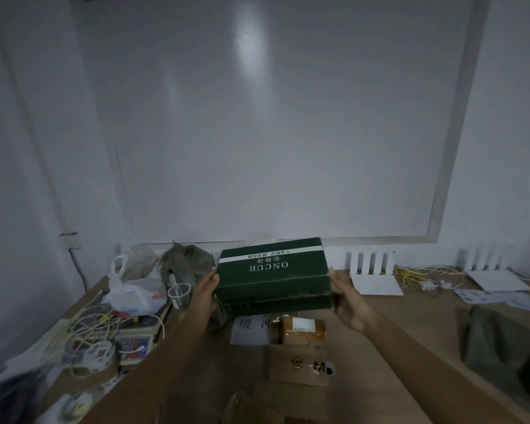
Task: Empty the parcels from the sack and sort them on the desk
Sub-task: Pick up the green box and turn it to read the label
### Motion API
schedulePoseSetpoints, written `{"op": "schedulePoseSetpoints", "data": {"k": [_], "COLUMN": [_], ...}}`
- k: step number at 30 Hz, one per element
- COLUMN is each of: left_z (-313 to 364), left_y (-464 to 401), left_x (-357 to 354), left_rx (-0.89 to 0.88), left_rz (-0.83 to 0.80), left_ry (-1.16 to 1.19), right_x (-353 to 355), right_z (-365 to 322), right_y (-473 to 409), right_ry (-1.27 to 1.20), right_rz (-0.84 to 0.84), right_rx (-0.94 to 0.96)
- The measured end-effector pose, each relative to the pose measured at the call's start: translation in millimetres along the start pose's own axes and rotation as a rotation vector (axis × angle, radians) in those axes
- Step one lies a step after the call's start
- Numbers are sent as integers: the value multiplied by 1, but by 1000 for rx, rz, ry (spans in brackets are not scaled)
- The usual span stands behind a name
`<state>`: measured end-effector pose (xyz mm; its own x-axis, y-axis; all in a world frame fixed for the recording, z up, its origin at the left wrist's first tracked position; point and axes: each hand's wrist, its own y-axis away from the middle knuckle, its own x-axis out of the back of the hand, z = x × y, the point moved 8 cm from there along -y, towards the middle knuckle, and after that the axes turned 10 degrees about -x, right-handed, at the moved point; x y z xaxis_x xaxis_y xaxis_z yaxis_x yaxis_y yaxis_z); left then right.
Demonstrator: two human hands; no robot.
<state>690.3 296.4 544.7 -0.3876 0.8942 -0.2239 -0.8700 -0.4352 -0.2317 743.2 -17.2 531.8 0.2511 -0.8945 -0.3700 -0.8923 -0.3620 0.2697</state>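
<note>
Box: green box [273, 276], frame centre, above tabletop [410, 316]; looks stiff, light.
Hands: left hand [207, 290] and right hand [346, 296] clasp its ends.

The dark green rectangular cardboard box [273, 275] bears the word "ONCUR" in pale capitals, upside down to the camera, with Chinese characters too small to read on and beside its white stripe. Just below that box, a white paper sheet [249, 330] shows two large Chinese characters. Below the sheet, a flat brown cardboard parcel [299, 367] carries a circled "ME" and a bold "M".
</note>
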Motion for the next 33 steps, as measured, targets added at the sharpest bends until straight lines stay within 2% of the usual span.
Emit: {"op": "schedulePoseSetpoints", "data": {"k": [2,5,8,11,12,17,20,25,33], "left_z": [3,10,9,5,5,16,21,21,31], "left_y": [-2,-1,-3,-3,-1,13,24,22,29], "left_x": [-3,-15,-23,-40,-51,-84,-100,-98,-92], "left_rx": [-66,-128,-152,-148,-141,-5,23,-2,-16], "left_rz": [-63,-199,-271,-377,-416,-379,-479,-472,-492], "left_ry": [-62,-296,-543,-962,-1030,-703,-544,-475,-417], "right_x": [-1,-10,-19,-25,-28,-45,-49,-55,-63], "right_z": [2,-2,-7,-5,-4,-5,-6,-14,-17], "right_y": [-2,-4,-4,-8,-10,-11,-10,-3,7], "right_ry": [-127,-268,-203,-72,-23,196,252,275,288], "right_rz": [-28,-109,-128,-63,-35,34,70,78,58], "right_rx": [-46,-91,-80,-39,-20,74,123,194,200]}}
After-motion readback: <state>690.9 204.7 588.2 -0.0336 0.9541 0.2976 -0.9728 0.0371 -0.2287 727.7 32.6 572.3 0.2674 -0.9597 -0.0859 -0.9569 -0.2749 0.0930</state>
